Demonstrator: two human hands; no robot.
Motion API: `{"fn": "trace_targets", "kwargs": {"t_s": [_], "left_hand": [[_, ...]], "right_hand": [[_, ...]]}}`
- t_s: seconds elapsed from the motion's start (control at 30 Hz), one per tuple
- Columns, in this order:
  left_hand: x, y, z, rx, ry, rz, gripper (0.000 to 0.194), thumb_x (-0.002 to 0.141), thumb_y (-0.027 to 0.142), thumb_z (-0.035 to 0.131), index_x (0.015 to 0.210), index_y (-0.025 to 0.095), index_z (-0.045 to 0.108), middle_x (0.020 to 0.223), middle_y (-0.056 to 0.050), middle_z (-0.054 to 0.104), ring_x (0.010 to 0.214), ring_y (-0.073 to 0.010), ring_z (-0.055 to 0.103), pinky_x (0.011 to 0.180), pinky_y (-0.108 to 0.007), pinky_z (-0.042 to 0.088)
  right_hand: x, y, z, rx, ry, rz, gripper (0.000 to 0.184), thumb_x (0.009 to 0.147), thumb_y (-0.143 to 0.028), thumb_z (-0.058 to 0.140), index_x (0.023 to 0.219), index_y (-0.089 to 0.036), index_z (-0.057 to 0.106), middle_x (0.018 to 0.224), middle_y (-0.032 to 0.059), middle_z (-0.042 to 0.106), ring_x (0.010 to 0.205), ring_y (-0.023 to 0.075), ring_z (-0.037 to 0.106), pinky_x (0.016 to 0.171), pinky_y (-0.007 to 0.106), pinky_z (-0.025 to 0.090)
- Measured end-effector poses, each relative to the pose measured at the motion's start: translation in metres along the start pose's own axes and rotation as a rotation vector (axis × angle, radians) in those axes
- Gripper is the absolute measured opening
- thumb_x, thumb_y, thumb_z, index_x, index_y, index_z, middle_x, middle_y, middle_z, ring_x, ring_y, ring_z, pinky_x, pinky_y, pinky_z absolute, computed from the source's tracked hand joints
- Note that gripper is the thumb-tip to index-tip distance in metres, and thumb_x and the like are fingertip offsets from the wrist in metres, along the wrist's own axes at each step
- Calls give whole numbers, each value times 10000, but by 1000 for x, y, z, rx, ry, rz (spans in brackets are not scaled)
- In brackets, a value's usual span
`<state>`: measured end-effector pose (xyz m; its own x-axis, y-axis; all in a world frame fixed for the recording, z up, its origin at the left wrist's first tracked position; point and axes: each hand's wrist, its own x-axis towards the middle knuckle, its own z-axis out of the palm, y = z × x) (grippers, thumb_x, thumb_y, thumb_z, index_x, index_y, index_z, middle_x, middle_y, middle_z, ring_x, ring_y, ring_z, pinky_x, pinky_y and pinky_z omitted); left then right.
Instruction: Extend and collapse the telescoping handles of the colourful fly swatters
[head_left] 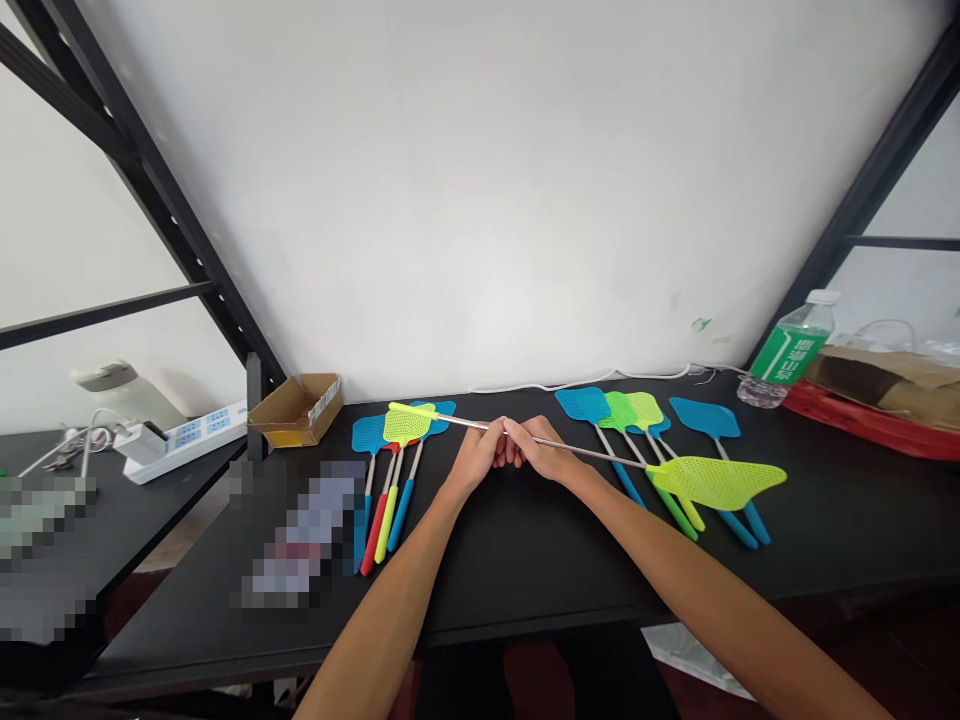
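Both my hands are closed around the thin metal rod of a yellow-green fly swatter (716, 482). My left hand (481, 452) grips it on the handle side, and my right hand (546, 450) sits close beside it toward the head. The rod is stretched long and held above the table, sloping down to the right. Its perforated head hangs over a group of blue and green swatters, including a blue swatter (583, 403) and a green swatter (621, 410). On the left lie more, among them a yellow-green swatter (409, 425) and a red handle (375, 535).
The black table (517, 580) backs onto a white wall. An open cardboard box (296, 410) and a white power strip (195, 435) are at the left. A green-labelled bottle (791, 350) stands tilted at the right beside a brown carton (892, 385). A white cable runs along the wall.
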<state>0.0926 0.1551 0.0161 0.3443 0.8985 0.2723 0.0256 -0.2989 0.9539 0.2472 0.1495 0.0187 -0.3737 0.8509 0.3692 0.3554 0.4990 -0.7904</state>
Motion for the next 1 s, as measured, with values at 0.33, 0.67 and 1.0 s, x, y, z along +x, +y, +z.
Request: {"fn": "trace_targets", "kwargs": {"t_s": [0.33,0.67,1.0], "left_hand": [[-1,1,0,10,-1,22,509,939,471,426,517,188,462,478,-10,533,451,-104,483,463,-232,365],[-1,-1,-1,11,3,21,538,945,497,420,501,193,439,467,-1,505,458,-106,480,483,-239,373],[2,-4,1,-146,57,-22,494,912,483,510,521,186,451,457,15,495,427,-94,445,461,-241,331]], "right_hand": [[0,-5,0,-13,6,3,667,1011,-550,333,539,-187,632,532,34,640,550,149,632,635,258,478],[0,-3,0,-14,5,-1,686,1009,-576,298,558,-186,635,544,38,647,542,146,627,628,259,480],[6,4,8,332,20,94,708,948,-683,339,557,-167,625,554,60,642,490,141,569,542,269,454]]}}
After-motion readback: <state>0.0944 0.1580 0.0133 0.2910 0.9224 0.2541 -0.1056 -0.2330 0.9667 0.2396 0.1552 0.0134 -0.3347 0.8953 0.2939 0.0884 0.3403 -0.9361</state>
